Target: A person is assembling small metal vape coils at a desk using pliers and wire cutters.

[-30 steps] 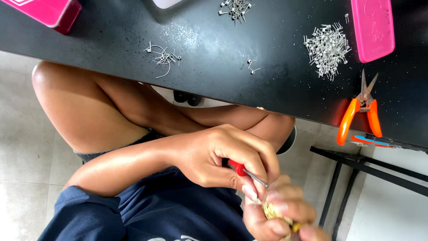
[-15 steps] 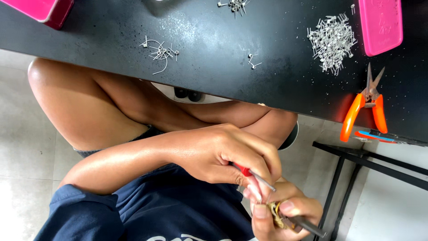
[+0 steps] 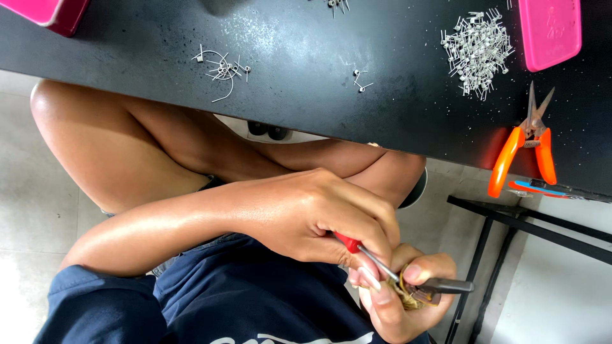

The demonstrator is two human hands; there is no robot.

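My left hand reaches across my lap and grips a small screwdriver with a red handle. Its thin metal shaft points down and right into a small brownish part. That part is pinched in my right hand at the bottom edge of the view. A dark flat piece sticks out of the part to the right. Both hands work below the front edge of the black table, above my crossed legs.
On the black table lie a heap of small metal pins, orange-handled snips, a pink flat case, scattered bent wires and a pink box corner. A black metal frame stands at the right, over a tiled floor.
Both hands have risen in the view, so my right hand and the part it holds show more fully. The screwdriver tip stays at the part.
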